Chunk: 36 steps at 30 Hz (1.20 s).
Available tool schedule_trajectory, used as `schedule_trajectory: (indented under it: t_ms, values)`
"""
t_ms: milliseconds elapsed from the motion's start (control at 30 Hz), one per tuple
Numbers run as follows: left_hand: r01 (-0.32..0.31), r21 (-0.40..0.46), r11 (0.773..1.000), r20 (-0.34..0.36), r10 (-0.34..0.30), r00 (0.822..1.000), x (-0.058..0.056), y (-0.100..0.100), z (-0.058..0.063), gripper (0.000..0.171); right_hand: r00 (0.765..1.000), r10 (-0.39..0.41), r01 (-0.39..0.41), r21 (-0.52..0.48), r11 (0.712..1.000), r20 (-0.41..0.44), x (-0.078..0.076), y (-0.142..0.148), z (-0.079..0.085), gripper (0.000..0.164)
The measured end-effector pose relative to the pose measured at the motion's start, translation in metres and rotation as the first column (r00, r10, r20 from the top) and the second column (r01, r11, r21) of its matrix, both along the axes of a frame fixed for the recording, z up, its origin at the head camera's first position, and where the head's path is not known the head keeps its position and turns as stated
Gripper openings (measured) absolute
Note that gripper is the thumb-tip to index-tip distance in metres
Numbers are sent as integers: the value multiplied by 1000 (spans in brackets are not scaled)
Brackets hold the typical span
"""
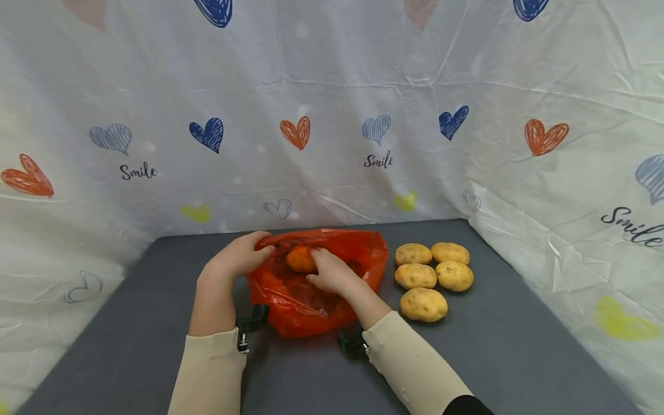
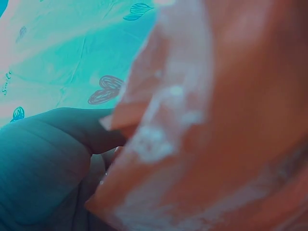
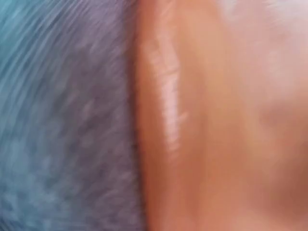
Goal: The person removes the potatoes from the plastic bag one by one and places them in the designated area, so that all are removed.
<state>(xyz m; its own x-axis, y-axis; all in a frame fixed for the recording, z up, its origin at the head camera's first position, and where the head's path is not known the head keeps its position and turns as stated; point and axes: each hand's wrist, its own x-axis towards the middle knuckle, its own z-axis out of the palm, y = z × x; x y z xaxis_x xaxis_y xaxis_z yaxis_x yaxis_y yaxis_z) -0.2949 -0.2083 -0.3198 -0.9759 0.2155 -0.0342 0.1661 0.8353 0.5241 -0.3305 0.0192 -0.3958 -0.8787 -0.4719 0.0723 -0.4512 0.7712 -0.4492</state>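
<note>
A red plastic bag lies on the dark table with its mouth spread open. My left hand grips the bag's left rim, thumb towards the inside; the left wrist view shows the crumpled bag covering part of that hand. Inside the mouth, my right hand holds the right side of a round orange fruit, its fingertips partly hidden. Darker shapes in the bag are too unclear to name. Blurred bag plastic fills much of the right wrist view.
Several potatoes sit in a loose group to the right of the bag, near my right forearm. The dark grey table ends at a white curtain printed with hearts, behind and on both sides.
</note>
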Motion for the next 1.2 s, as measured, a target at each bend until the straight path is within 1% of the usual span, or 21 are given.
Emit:
schedule_trajectory:
  t_ms: [100,200,267,367,433,500,567,667,767,933,1100,1200]
  values:
    - [-8,5,1000,4,8,1000,0,1,0,55,1000,-17,18,12,1000,-18,-1,-1,-4,66]
    - [-3,4,1000,-1,3,1000,0,2,1,54,999,-42,42,-6,999,-31,-1,-1,-7,66]
    - [2,7,1000,-4,-2,1000,-1,3,2,54,998,-50,49,-32,998,-33,-1,0,-8,62]
    - [8,8,1000,-5,-8,1000,-1,5,4,52,998,-48,44,-68,997,-50,-3,0,-9,50]
    - [11,6,1000,-8,-11,1000,-1,6,4,51,997,-50,44,-86,995,-65,-3,-1,-9,45]
    - [9,6,1000,-7,-9,1000,-2,7,5,49,995,-56,47,-101,994,-83,-4,-1,-10,44]
    - [12,11,1000,-10,-12,1000,-2,7,4,47,994,-62,52,-110,993,-95,-3,-1,-10,47]
    - [14,20,1000,-10,-14,1000,-2,7,4,44,994,-58,49,-92,995,-93,-3,-2,-9,53]
    - [12,26,1000,-6,-12,1000,-3,7,3,42,996,-35,29,-77,997,-77,-2,-3,-8,53]
    - [0,24,1000,10,0,1000,-3,7,2,41,999,-6,1,-105,994,-41,0,-5,-10,54]
    - [-4,23,1000,21,4,1000,-2,5,2,41,999,-8,2,-116,993,-50,1,-7,-13,48]
    - [-4,24,1000,26,3,1000,-2,4,1,41,999,-4,-2,-122,992,-47,1,-7,-11,46]
